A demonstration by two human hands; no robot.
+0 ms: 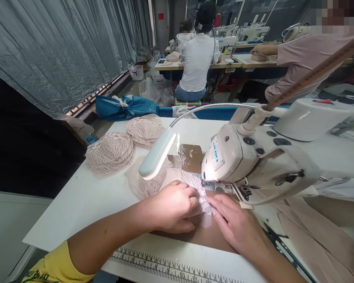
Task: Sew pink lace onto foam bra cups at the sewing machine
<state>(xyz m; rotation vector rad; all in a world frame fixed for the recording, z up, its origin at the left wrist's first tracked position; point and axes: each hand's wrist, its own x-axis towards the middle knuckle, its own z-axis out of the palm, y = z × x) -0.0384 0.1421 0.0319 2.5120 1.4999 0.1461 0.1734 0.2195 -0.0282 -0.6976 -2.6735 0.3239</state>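
Observation:
A white Juki sewing machine (253, 157) stands on the white table (85, 196). My left hand (174, 206) lies curled over a piece of pale pink lace (194, 184) just in front of the needle, fingers pressed down on it. To its right, my right hand (236, 224) rests flat on the same lace and the tan fabric (200, 236) under it, fingers stretched toward the presser foot. A white gooseneck lamp (156, 155) hangs above the lace.
Two stacks of pink lace cups (110, 151) sit at the table's far left. A ruler strip (165, 267) runs along the near edge. Tan fabric pieces (318, 232) lie at right. A blue bag (120, 107) and other seated people at sewing tables (197, 59) are behind.

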